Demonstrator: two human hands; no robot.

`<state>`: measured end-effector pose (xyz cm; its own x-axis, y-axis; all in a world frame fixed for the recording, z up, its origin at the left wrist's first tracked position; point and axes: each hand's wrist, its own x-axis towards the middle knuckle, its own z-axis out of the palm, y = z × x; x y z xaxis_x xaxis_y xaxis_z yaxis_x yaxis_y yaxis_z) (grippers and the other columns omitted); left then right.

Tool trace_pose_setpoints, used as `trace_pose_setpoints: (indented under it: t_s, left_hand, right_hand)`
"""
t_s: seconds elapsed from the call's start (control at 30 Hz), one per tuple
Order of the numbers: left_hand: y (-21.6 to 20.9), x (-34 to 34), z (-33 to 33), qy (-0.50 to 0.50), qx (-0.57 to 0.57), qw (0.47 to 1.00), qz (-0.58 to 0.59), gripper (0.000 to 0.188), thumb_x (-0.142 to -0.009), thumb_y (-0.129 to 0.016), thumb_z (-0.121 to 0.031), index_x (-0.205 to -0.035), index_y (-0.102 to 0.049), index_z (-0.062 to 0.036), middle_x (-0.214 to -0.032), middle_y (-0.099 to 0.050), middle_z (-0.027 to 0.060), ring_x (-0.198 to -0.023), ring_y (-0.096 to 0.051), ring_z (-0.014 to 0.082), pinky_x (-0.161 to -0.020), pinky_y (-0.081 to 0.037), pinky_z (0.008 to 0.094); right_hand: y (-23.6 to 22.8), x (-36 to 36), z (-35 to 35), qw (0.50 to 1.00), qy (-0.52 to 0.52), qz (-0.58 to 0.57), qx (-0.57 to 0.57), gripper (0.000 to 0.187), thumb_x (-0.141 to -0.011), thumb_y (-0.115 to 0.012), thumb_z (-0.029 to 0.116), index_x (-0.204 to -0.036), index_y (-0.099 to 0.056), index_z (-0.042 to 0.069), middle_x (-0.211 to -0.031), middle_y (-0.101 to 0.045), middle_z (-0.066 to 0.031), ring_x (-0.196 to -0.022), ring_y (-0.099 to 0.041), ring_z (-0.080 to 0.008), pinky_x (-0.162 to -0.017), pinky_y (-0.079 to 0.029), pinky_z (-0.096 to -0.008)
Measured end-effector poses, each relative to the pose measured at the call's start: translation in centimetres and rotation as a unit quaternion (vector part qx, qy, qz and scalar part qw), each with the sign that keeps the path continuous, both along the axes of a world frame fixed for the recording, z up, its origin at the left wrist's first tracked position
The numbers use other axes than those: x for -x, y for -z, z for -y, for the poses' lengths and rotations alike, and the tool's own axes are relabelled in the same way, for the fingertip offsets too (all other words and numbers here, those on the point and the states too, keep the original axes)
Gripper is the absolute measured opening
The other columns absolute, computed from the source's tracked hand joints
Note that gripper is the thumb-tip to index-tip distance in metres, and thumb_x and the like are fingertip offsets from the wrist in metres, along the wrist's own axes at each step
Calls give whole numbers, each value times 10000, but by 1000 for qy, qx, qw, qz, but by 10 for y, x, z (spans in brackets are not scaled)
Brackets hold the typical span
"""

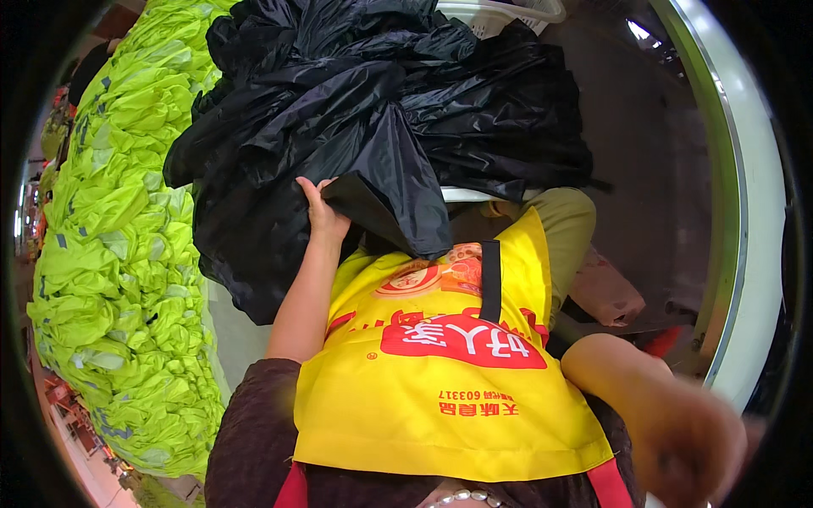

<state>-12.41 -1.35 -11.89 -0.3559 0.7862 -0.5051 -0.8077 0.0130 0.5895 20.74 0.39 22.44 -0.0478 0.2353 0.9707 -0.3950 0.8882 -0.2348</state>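
A large, crumpled heap of black fabric (313, 127) lies in front of a seated person in a yellow apron (398, 436), filling the upper middle of the view, with its near edge reaching the lap. Its thin, faintly glossy folds suggest a light, soft, limp material, probably a little slippery and not fragile; it would likely slump unless pinched at a free edge or a doubled fold, such as the pointed flap (398, 178) nearest the apron. The left hand (329, 220) touches this flap's left side, thumb raised and apart from the fingers; the cloth partly hides those fingers, so how firmly they grip cannot be told. The right hand (694, 444) is at lower right, well apart from the fabric and badly blurred; whether it is curled, open or holding anything cannot be told. Bright yellow-green garments (127, 296) are piled along the left, and a white basket (542, 8) shows beyond the fabric.
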Motion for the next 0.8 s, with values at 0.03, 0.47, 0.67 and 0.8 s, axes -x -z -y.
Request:
trace_pose_setpoints:
  t_s: [0.03, 0.47, 0.67, 0.8]
  left_hand:
    - [4, 0, 1, -4, -5, 1000, 9, 660, -779, -358, -728, -733, -545, -97, -819, -607, 33, -844, -563, 202, -835, -440, 367]
    - [-4, -5, -2, -7, 3, 994, 109, 528, -829, -434, -614, -910, -551, -106, -1031, -573, 96, -1014, -519, 279, -926, -393, 413]
    - [-84, 20, 2, 469, 239, 772, -354, 393, -781, -617, -419, -622, -598, -60, -644, -616, 93, -675, -614, 188, -621, -457, 298]
    - [-144, -29, -2, 434, 141, 572, -682, 370, -756, -662, -380, -719, -631, -13, -684, -635, 112, -641, -616, 178, -599, -470, 263]
  right_hand:
    - [17, 3, -3, 996, 24, 43, 70, 175, -812, -606, 97, -977, -608, 37, -1001, -595, -107, -874, -566, -175, -736, -452, -281]
    - [303, 52, -28, 408, -186, 247, 859, 282, -766, -696, 163, -712, -422, 120, -572, -367, 58, -407, -286, -35, -352, -254, -156]
    - [243, 44, -57, 526, -53, 336, 779, 321, -699, -754, 237, -670, -443, 166, -541, -398, 63, -413, -332, -56, -377, -249, -197]
    - [229, 44, -69, 569, -34, 357, 740, 251, -723, -728, 215, -718, -492, 131, -564, -424, 64, -423, -344, -52, -381, -241, -205]
